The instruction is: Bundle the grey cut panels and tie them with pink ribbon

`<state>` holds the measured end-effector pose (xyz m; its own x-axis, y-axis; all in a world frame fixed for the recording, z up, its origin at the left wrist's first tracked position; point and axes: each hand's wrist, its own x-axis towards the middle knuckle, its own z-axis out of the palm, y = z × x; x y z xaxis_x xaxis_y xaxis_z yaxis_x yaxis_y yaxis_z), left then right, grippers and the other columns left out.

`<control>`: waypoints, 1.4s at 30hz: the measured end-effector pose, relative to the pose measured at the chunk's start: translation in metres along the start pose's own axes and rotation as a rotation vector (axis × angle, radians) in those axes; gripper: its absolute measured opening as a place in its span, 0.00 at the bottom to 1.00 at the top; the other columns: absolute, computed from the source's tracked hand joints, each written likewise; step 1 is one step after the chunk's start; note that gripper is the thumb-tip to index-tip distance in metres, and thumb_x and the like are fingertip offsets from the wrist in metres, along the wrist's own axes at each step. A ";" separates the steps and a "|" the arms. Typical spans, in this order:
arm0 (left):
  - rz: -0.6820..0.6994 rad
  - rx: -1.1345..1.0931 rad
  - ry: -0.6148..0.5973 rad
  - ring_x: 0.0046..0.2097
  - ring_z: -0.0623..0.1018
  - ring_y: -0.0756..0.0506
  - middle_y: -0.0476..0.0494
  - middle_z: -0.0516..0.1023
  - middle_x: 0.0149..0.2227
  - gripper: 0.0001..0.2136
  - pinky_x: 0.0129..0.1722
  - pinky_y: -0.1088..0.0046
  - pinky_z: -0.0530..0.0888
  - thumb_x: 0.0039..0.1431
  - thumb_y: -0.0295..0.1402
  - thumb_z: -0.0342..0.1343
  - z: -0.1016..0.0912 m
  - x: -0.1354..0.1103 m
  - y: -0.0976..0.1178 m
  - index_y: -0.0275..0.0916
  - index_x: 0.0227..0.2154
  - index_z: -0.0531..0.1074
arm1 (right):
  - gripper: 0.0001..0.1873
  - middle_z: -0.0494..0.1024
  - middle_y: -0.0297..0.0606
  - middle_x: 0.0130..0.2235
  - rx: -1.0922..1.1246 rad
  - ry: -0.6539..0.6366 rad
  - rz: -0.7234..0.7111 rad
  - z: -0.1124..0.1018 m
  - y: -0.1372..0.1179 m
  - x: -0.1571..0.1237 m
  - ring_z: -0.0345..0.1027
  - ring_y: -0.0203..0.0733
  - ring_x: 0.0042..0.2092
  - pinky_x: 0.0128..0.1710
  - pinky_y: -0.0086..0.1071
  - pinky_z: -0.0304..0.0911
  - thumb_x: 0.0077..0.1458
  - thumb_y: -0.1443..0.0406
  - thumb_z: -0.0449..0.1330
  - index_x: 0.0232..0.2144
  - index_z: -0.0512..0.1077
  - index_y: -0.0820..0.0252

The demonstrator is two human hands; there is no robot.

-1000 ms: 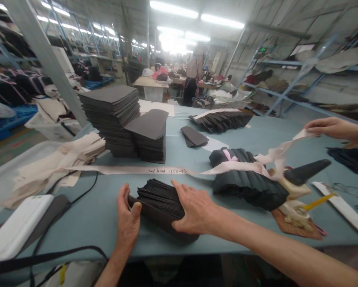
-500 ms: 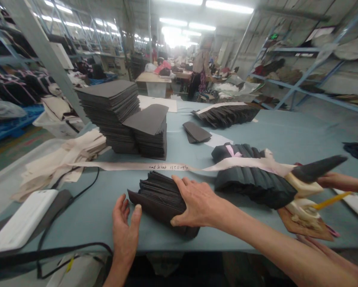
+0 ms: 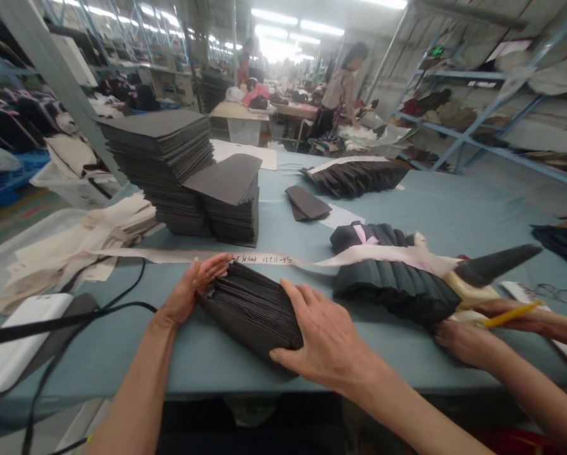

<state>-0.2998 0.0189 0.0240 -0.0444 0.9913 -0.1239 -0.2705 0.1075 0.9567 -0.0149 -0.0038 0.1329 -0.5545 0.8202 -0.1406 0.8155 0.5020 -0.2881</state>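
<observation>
A stack of dark, thin panels [image 3: 259,309] stands on edge on the blue-green tabletop in front of me, its edges fanned a little. My right hand [image 3: 325,335] spans the stack's right end, thumb on the near face and fingers over the far side. At the left end, my left hand [image 3: 198,287] rests with fingers stretched out flat, palm toward the panels. Behind the stack runs a pale strip with handwriting [image 3: 264,258]. The panels' material cannot be made out for sure.
Tall piles of dark panels [image 3: 155,126] stand at back left. A tied dark bundle [image 3: 392,294] lies right, beside another person's hands [image 3: 468,341] and a yellow-handled tool [image 3: 513,314]. A white device [image 3: 24,341] and black straps lie left. Another dark bundle [image 3: 359,177] is farther back.
My left hand has moved up and forward to the stack's left end, its fingers straightened. My right hand keeps its hold. The other person's hand has come in nearer the tied bundle.
</observation>
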 end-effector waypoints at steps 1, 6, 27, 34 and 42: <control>0.007 0.043 -0.006 0.71 0.66 0.31 0.39 0.74 0.65 0.39 0.72 0.51 0.56 0.54 0.70 0.54 0.001 0.002 0.004 0.44 0.55 0.79 | 0.55 0.69 0.56 0.63 0.002 0.024 0.000 0.003 0.002 -0.003 0.68 0.62 0.58 0.59 0.53 0.69 0.49 0.54 0.71 0.71 0.55 0.68; 0.074 0.441 0.019 0.64 0.74 0.30 0.39 0.81 0.58 0.30 0.69 0.56 0.62 0.50 0.58 0.67 0.015 0.007 0.023 0.45 0.51 0.82 | 0.49 0.70 0.54 0.62 0.015 0.178 -0.076 0.022 0.010 -0.017 0.69 0.61 0.57 0.56 0.55 0.72 0.49 0.58 0.70 0.69 0.57 0.64; -0.001 -0.025 0.116 0.63 0.73 0.31 0.34 0.79 0.60 0.38 0.58 0.59 0.74 0.54 0.67 0.57 0.012 -0.020 -0.016 0.38 0.51 0.81 | 0.52 0.60 0.57 0.65 0.539 0.760 -0.080 0.126 0.021 -0.037 0.69 0.57 0.58 0.58 0.53 0.71 0.54 0.54 0.69 0.70 0.45 0.57; -0.033 -0.139 0.237 0.45 0.82 0.39 0.36 0.84 0.47 0.35 0.44 0.64 0.79 0.54 0.68 0.55 0.020 -0.015 -0.022 0.36 0.42 0.81 | 0.58 0.61 0.58 0.66 0.562 0.747 0.024 0.148 0.014 -0.034 0.62 0.61 0.67 0.64 0.56 0.65 0.49 0.56 0.71 0.71 0.42 0.59; 0.170 -0.147 0.570 0.34 0.78 0.45 0.44 0.80 0.31 0.32 0.38 0.69 0.74 0.55 0.67 0.53 0.043 -0.005 -0.038 0.37 0.30 0.76 | 0.63 0.60 0.62 0.68 0.651 0.700 0.175 0.159 0.019 -0.030 0.60 0.62 0.68 0.65 0.55 0.64 0.46 0.57 0.73 0.72 0.40 0.63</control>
<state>-0.2480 0.0130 -0.0005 -0.5950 0.7926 -0.1329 -0.3424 -0.1003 0.9342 -0.0092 -0.0622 -0.0196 -0.0388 0.9522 0.3030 0.5088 0.2798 -0.8141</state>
